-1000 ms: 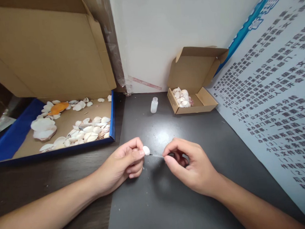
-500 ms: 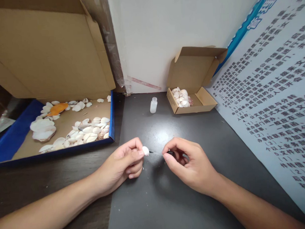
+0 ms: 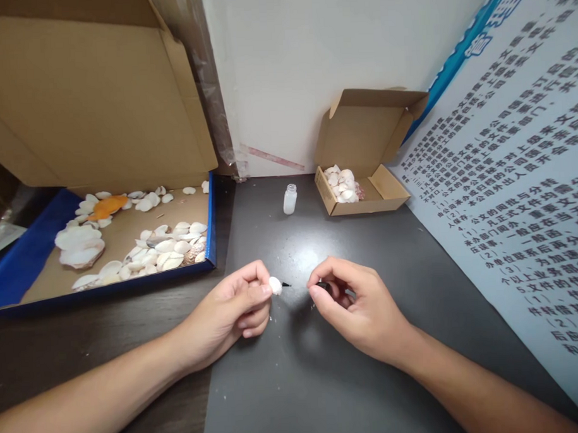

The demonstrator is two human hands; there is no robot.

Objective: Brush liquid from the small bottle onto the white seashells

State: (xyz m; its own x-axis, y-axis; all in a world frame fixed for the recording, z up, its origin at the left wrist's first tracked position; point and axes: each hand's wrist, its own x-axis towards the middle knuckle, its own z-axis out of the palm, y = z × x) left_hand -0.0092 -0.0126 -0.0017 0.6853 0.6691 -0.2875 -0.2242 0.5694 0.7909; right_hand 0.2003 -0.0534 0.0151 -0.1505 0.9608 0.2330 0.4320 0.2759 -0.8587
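Between thumb and fingertips, my left hand (image 3: 247,301) pinches a small white seashell (image 3: 275,286), its pale face turned toward the right. Opposite it, my right hand (image 3: 351,303) is closed around a black-capped brush (image 3: 323,286). The brush's thin stem is faint against the table glare, and its dark tip (image 3: 286,285) is right at the shell's edge; whether they touch I cannot tell. Beyond the hands stands a small translucent bottle (image 3: 290,199), upright and without a cap, with whitish contents.
An open blue-edged cardboard box (image 3: 211,225) at left holds many shells, one of them orange. A smaller open carton (image 3: 387,183) at back right contains more shells. A printed sheet (image 3: 515,189) slants along the right; a white panel (image 3: 312,70) rises behind. Tiny white crumbs dot the dark mat (image 3: 271,394).
The dark brush tip shows wider beside the shell than before. Both hands keep nearly the same place and grip, and the whole view has shifted very slightly.
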